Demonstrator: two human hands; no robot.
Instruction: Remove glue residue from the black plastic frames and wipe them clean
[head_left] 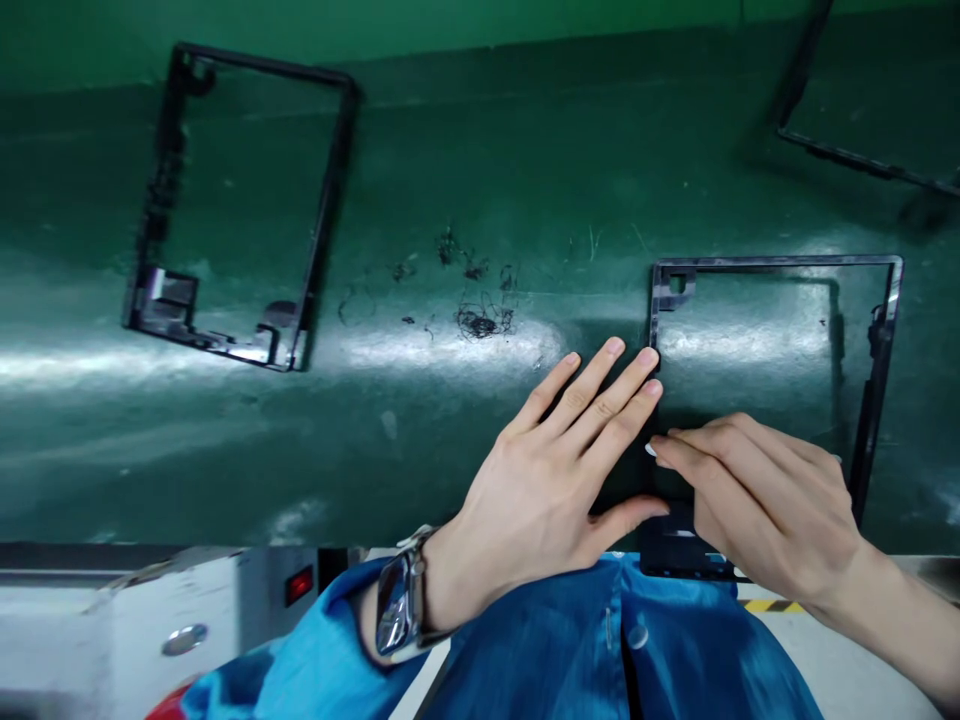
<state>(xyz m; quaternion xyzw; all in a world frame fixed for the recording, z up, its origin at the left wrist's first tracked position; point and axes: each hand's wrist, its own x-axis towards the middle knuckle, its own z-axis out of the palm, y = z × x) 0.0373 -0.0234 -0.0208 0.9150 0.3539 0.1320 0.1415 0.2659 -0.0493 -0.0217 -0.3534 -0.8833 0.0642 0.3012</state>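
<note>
A black rectangular plastic frame (780,263) lies on the green work surface at the right, its near end reaching the table's front edge. My left hand (551,480) is stretched out flat with its fingers apart, the fingertips touching the frame's left side and the thumb near its lower left corner. Inside the frame's outline, my right hand (772,495) is closed in a pinch close to that same left side. A small whitish tip (650,450) shows at its fingertips; the rest of that thing is hidden by the fingers.
A second black frame (330,200) lies at the upper left. Part of a third frame (862,160) shows at the upper right. Thin black shavings (484,320) are scattered mid-table. Below the front edge at left stands a white cabinet (172,590).
</note>
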